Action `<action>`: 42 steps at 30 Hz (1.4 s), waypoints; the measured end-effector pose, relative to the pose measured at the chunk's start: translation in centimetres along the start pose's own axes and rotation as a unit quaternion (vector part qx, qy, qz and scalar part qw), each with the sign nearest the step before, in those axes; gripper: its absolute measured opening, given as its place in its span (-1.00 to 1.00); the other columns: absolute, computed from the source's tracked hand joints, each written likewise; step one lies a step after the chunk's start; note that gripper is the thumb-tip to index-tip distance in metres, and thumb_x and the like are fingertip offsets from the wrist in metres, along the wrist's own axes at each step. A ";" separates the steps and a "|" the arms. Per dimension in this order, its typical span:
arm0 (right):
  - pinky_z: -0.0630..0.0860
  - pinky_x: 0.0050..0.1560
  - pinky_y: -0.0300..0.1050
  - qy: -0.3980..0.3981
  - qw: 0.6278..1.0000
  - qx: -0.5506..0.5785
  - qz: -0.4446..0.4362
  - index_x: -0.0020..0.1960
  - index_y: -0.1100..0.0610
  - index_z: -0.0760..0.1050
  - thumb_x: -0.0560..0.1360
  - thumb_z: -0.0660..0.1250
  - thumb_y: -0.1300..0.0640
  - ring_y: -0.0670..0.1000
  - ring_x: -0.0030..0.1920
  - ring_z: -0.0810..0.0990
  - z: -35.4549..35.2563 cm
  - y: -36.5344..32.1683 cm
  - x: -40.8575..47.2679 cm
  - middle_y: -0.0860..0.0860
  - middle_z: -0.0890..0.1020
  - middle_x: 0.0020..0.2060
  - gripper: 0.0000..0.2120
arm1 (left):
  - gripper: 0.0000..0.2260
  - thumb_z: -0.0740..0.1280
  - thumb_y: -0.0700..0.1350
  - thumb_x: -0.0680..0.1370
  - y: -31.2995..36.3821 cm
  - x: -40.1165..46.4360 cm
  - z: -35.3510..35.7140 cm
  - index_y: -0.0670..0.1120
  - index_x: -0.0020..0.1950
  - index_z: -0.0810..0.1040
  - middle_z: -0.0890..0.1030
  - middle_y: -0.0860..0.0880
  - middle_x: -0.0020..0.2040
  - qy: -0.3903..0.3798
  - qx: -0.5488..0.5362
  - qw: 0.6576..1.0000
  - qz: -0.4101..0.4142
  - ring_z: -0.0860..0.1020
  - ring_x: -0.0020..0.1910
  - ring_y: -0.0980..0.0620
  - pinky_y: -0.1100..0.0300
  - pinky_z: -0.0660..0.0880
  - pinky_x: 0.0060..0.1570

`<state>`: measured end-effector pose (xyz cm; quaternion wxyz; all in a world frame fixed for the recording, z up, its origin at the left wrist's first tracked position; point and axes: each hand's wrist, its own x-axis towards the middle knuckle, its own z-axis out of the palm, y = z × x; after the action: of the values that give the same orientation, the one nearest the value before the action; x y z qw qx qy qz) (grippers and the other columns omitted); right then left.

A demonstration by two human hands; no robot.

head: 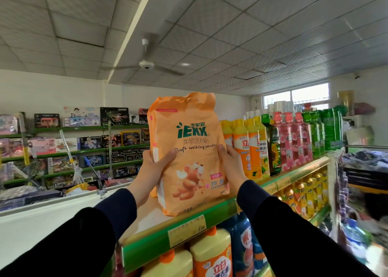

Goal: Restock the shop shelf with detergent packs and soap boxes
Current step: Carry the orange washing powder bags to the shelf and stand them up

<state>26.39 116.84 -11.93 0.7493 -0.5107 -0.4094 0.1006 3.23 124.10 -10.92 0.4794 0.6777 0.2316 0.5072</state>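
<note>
On the top shelf (147, 237), my left hand (154, 167) and right hand (230, 163) clasp the detergent pack's (186, 150) sides; I should seat it upright beside the bottles (247, 150).

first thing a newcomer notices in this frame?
The orange detergent pack, standing upright on the top shelf at centre, held by the left hand and right hand at its sides. To its right, a row of yellow, pink and green bottles lines the same shelf.
</note>
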 end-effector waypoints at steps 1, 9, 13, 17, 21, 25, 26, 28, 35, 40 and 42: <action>0.64 0.13 0.16 0.008 1.000 -0.006 -0.005 0.13 0.07 0.64 0.67 0.22 -0.02 0.11 0.08 0.70 0.0 0.0 -0.1 0.05 0.73 0.02 -0.73 | -0.23 0.49 0.33 0.31 0.1 0.2 -0.1 0.00 0.36 0.29 0.60 0.00 0.18 0.001 -0.007 1.000 -0.001 0.65 0.09 0.05 0.20 0.56 -0.12; 0.58 0.12 -0.05 0.058 0.994 -0.072 -0.053 0.28 0.02 0.53 0.64 0.26 -0.04 -0.02 0.15 0.61 0.0 -0.5 -0.9 -0.08 0.63 0.11 -0.74 | -0.19 0.54 0.26 0.34 0.3 0.6 -0.1 0.03 0.43 0.22 0.58 0.07 0.19 0.005 -0.028 1.000 0.005 0.63 0.08 0.11 0.26 0.55 -0.15; 0.60 0.21 0.09 0.048 0.994 -0.080 -0.060 0.33 -0.01 0.48 0.62 0.28 -0.05 -0.03 0.15 0.61 0.1 -0.8 -1.4 -0.09 0.62 0.14 -0.70 | -0.29 0.54 0.16 0.42 0.2 0.5 -0.1 0.05 0.40 0.21 0.56 0.10 0.16 0.011 -0.023 1.000 0.009 0.61 0.05 0.16 0.39 0.55 -0.28; 0.59 0.23 0.12 0.042 0.994 -0.080 -0.056 0.34 -0.02 0.48 0.61 0.29 -0.08 -0.02 0.18 0.61 0.1 -1.4 -1.7 -0.09 0.62 0.17 -0.67 | -0.27 0.54 0.14 0.43 0.3 0.4 -0.4 0.06 0.45 0.20 0.55 0.08 0.20 0.019 -0.022 0.999 0.017 0.60 0.08 0.15 0.34 0.54 -0.21; 0.60 0.23 0.13 0.038 0.995 -0.078 -0.050 0.35 -0.03 0.47 0.60 0.29 -0.10 -0.01 0.19 0.61 0.0 -1.9 -2.2 -0.08 0.62 0.20 -0.64 | -0.18 0.55 0.13 0.43 0.4 0.4 -0.7 0.00 0.54 0.17 0.53 -0.01 0.30 0.025 -0.025 0.999 0.015 0.59 0.14 0.09 0.24 0.52 -0.08; 0.55 0.28 0.12 0.043 0.993 -0.087 -0.062 0.29 -0.04 0.47 0.61 0.32 -0.09 -0.01 0.21 0.59 -0.3 -2.2 -2.5 -0.09 0.61 0.18 -0.71 | -0.09 0.55 0.11 0.45 0.6 -0.1 -0.8 0.00 0.62 0.08 0.33 -0.04 0.54 0.049 -0.005 0.998 0.043 0.45 0.30 0.09 0.18 0.43 0.16; 0.54 0.30 0.12 0.043 0.993 -0.091 -0.065 0.28 -0.06 0.45 0.61 0.32 -0.09 0.00 0.23 0.57 -0.4 -2.3 -2.6 -0.09 0.59 0.18 -0.72 | -0.07 0.55 0.12 0.45 0.7 -0.3 -0.8 0.01 0.64 0.06 0.26 -0.04 0.58 0.063 0.007 0.996 0.055 0.39 0.39 0.04 0.11 0.40 0.24; 0.50 0.34 0.12 0.044 0.990 -0.110 -0.071 0.34 -0.04 0.43 0.61 0.31 -0.11 0.00 0.28 0.54 -0.7 -2.6 -3.1 -0.09 0.56 0.24 -0.66 | -0.05 0.55 0.13 0.45 1.1 -0.7 -0.7 0.02 0.65 0.03 0.18 -0.04 0.63 0.098 0.047 0.990 0.087 0.27 0.54 -0.06 -0.07 0.34 0.43; 0.41 0.41 0.07 0.084 0.971 -0.197 -0.109 0.45 -0.06 0.40 0.58 0.33 -0.16 -0.01 0.40 0.43 -3.6 -5.7 -7.2 -0.08 0.50 0.39 -0.52 | -0.17 0.53 0.06 0.48 3.6 -3.9 0.4 0.01 0.61 0.13 0.13 -0.06 0.64 0.110 0.174 0.944 0.258 0.07 0.62 -0.12 -0.25 0.11 0.55; 0.38 0.39 0.07 0.108 0.947 -0.270 -0.134 0.45 -0.11 0.37 0.56 0.37 -0.11 -0.03 0.41 0.38 -6.5 -9.5 -13.6 -0.13 0.44 0.40 -0.52 | -0.35 0.44 -0.07 0.57 4.8 -6.9 1.8 0.08 0.57 0.19 0.18 0.09 0.60 -0.038 0.134 0.943 0.301 0.18 0.57 0.04 -0.09 0.22 0.54; 0.44 0.37 0.09 0.117 0.934 -0.307 -0.137 0.45 -0.09 0.38 0.57 0.37 -0.08 0.00 0.37 0.44 -7.8 -11.2 -17.3 -0.09 0.46 0.38 -0.52 | -0.48 0.43 -0.06 0.57 5.1 -8.3 2.7 0.14 0.47 0.31 0.32 0.14 0.46 -0.097 0.105 0.942 0.305 0.29 0.44 0.14 -0.03 0.31 0.46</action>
<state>17.86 96.58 -12.41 0.6049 -0.6631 -0.3959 -0.1939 1.70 114.12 -10.34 0.2478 0.8081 0.0184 0.5340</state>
